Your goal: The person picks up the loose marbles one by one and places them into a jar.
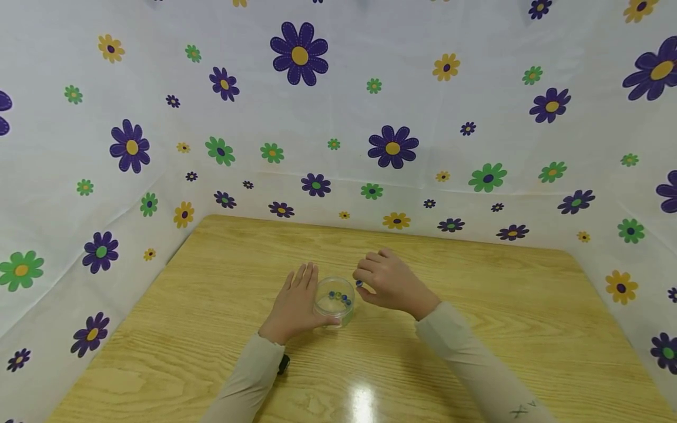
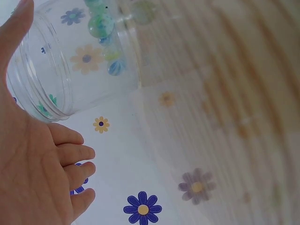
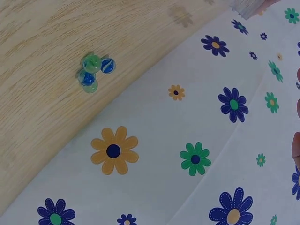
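A clear, round jar (image 1: 338, 323) stands upright on the table with several blue and green marbles (image 1: 338, 295) at its bottom. Against the jar's left side rests my left hand (image 1: 298, 305), fingers extended and thumb reaching across the front. In the left wrist view, the thumb (image 2: 16, 30) lies by the jar's rim and the fingers point past the wall. My right hand (image 1: 391, 282) pinches a blue marble (image 1: 359, 284) between thumb and fingers, just right of the jar's rim. Only fingertips (image 3: 297, 147) of it show in the right wrist view, at the edge.
A small cluster of blue and green marbles (image 3: 90, 72) sits on the wooden table (image 3: 42, 56) in the right wrist view. Flower-printed white cloth (image 1: 338, 106) encloses the table's back and sides. A dark wristband (image 1: 284, 364) shows on the left wrist.
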Motion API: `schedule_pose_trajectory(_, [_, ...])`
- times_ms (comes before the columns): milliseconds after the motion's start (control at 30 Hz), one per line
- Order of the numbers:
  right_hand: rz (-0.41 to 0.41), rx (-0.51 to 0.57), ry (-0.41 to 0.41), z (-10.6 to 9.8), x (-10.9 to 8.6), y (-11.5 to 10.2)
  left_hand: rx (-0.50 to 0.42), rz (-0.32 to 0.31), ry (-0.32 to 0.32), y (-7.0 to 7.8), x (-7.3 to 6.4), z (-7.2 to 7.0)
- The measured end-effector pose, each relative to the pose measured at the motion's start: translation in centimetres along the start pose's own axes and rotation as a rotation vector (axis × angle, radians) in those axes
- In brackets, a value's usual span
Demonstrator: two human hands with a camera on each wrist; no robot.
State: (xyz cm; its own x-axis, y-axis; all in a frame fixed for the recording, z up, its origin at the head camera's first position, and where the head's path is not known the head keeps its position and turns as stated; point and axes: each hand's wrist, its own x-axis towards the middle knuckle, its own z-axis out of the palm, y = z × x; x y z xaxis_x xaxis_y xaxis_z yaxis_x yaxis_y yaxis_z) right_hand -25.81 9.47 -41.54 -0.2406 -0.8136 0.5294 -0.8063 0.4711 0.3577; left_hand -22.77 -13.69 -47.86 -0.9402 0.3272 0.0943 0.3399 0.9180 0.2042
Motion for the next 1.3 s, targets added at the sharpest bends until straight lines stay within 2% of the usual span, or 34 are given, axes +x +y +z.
schedule_pose_trajectory(667, [-0.034,0.047,-0.011,0.9,1.2,-1.4,0.012,0.004,0.008,0.0,0.0,0.1])
schedule_pose_trajectory(1300, [-0.064,0.018,-0.057,1.0,1.7,-2.2,0.006,0.006,0.009,0.0,-0.1,0.0])
